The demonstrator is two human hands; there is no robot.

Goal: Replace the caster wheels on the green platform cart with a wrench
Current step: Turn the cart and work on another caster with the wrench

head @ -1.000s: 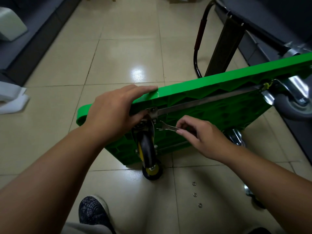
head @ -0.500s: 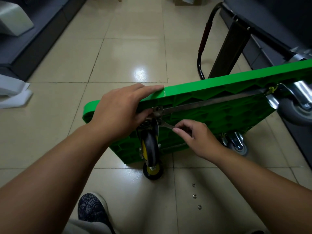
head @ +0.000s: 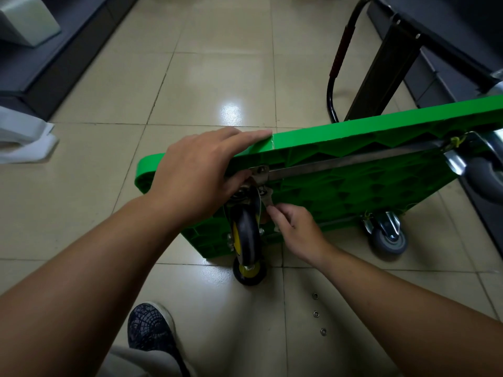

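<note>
Where a shoe [head: 152, 330] pokes in at 6 o'clock, three small metal rings [head: 315, 313] lie in a row on the tiled floor [head: 217, 77], off toward 4 o'clock. Just beyond them the black caster [head: 246, 238] with its yellow hub touches the floor, fixed to the underside of the cart [head: 353, 191], which stands tipped on its long edge with the underside facing the camera. The right hand [head: 296, 229] sits just beside this caster at its 3 o'clock, fingertips curled tight and pinching the wrench [head: 268, 200]. The wrench rises from the grip toward 11 o'clock, its head up against the caster's mounting plate. At 10 o'clock from the wrench, the left hand [head: 196, 172] clasps the cart's upper edge, fingers flat along the top, thumb tucked beneath by the plate. A grey caster [head: 389, 236] rests on the floor at 3 o'clock. Farther off, at 1 o'clock, the cart's black handle [head: 337, 63] shows behind the deck.
</note>
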